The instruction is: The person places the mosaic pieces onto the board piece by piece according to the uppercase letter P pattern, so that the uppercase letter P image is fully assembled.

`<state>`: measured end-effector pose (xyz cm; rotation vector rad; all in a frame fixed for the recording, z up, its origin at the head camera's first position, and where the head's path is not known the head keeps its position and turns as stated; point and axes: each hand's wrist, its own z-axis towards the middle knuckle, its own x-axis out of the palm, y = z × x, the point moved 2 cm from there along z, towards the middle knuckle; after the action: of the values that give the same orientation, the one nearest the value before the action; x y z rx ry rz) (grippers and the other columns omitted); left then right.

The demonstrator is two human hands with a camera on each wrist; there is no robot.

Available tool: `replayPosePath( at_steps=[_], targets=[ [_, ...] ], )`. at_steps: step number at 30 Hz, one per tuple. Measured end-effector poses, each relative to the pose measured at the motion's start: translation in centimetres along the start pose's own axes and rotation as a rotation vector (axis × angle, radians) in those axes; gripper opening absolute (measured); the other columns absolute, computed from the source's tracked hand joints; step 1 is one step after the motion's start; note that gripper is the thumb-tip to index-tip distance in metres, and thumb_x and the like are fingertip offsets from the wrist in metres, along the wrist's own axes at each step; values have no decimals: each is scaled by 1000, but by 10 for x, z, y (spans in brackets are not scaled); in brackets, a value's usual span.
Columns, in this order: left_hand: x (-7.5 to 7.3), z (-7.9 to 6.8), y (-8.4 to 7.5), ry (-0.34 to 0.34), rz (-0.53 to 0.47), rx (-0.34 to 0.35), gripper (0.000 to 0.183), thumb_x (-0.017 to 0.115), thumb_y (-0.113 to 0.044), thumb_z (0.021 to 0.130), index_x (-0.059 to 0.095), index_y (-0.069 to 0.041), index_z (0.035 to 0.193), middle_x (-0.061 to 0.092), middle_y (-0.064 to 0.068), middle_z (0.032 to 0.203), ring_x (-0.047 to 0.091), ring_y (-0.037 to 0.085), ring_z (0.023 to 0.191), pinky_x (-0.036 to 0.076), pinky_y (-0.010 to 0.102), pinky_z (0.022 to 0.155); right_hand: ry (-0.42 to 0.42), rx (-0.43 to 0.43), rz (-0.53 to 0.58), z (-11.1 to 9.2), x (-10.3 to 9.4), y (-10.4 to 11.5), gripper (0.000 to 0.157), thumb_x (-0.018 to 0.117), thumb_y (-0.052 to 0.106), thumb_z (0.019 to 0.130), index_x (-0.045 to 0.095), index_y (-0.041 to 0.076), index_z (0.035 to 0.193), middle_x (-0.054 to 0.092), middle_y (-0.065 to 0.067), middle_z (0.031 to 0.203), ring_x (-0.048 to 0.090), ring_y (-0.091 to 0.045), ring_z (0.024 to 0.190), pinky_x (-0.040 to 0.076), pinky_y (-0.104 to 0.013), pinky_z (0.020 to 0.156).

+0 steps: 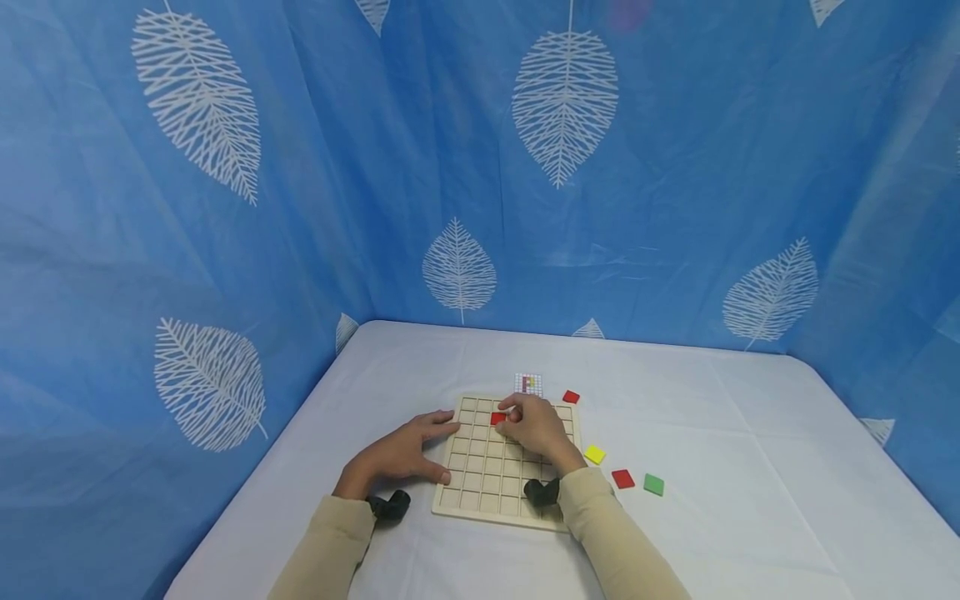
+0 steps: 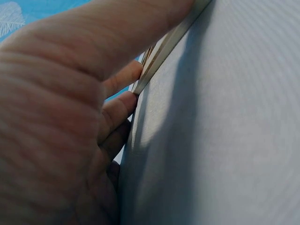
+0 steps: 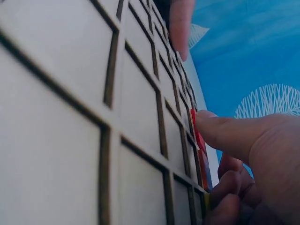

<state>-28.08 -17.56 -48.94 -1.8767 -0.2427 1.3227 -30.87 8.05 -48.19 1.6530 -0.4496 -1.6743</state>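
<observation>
Red tile [image 1: 497, 418] is between the thumb and index finger of the right hand [image 1: 536, 423], up in one of the far rows of the wooden board [image 1: 471, 482]. Fingers are drawn in close, basically a small pinch, which I guess makes lining it up with one square easier. Can't tell if it's sitting flat in the slot or just above it.

Left hand [image 1: 401, 450] isn't gripping anything: fingers spread and relaxed, thumb and fingertips touching the board's left edge, probably so it won't slide around.

Just past the far edge there's a little card [image 1: 528, 383] with a coloured grid on it, handy for a quick glance, I'd say. Off the right side are the loose bits: a far red piece [image 1: 572, 397], a yellow piece [image 1: 595, 454], a near red piece [image 1: 623, 478] and a green piece [image 1: 654, 484], likely put there for easy right-hand reach.
</observation>
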Motion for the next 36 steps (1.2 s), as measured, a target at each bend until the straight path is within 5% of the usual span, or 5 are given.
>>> replayPosePath(
  at_steps=[20, 29, 36],
  targets=[
    [1, 0, -1, -5, 19, -25, 95, 89, -48, 70, 45, -28, 152, 27, -2, 166, 18, 33, 155, 23, 62, 120, -17, -54, 114, -15, -34, 20, 30, 74, 22, 92, 71, 10, 119, 59, 0, 81, 33, -11, 48, 34, -26, 49],
    [1, -2, -4, -6, 4, -18, 95, 91, -44, 69, 47, -25, 151, 28, 0, 165, 18, 34, 155, 23, 61, 120, -55, -75, 87, -31, -64, 32, 30, 73, 26, 93, 71, 17, 121, 60, 0, 87, 53, -15, 64, 43, -29, 54],
    [-1, -2, -6, 0, 2, -5, 96, 91, -44, 69, 46, -23, 151, 28, 2, 166, 18, 35, 155, 23, 60, 121, -157, -116, 60, -45, -88, 31, 32, 73, 25, 93, 69, 17, 123, 60, -1, 86, 53, -16, 64, 44, -28, 55]
  ],
)
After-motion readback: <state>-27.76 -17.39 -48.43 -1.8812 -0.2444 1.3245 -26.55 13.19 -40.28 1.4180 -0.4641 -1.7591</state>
